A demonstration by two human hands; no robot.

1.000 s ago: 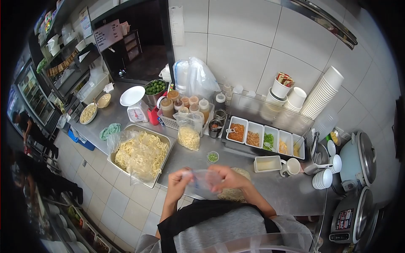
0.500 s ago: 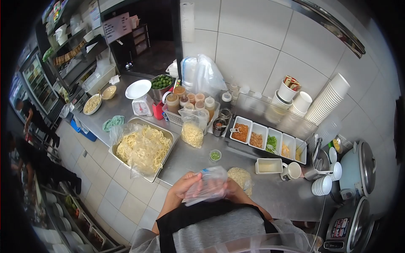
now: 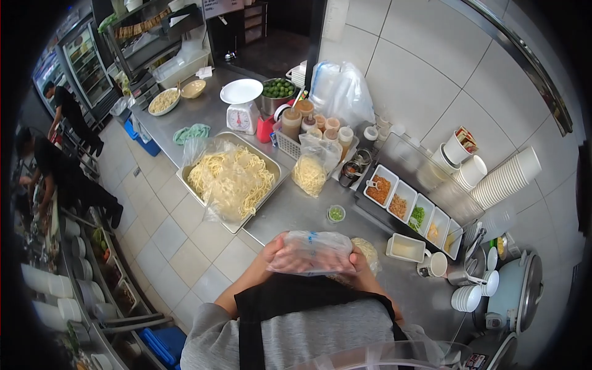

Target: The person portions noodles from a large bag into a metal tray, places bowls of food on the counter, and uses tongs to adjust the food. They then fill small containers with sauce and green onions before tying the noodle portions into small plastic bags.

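Between my two hands a clear plastic bag (image 3: pixel 316 243) with small blue print is stretched out flat, close to my apron. My left hand (image 3: pixel 276 251) grips its left side, with the fingers showing through the film. At the opposite side my right hand (image 3: pixel 358 259) pinches the edge. Partly hidden behind my right hand, a bag of noodles (image 3: pixel 368 251) lies on the steel counter (image 3: pixel 296 216). Just beyond the held bag stands a small cup of chopped greens (image 3: pixel 336 213).
To the left is a metal tray (image 3: pixel 233 227) of noodles under plastic. Another noodle bag (image 3: pixel 309 175) stands by the sauce bottles. A topping rack (image 3: pixel 394 213), mug (image 3: pixel 433 265) and stacked bowls (image 3: pixel 467 298) are on the right. Two people (image 3: pixel 52 166) work far left.
The plastic bag has been spread wider and flatter between my hands, which have moved apart. My view has turned left, so the counter things appear further right.
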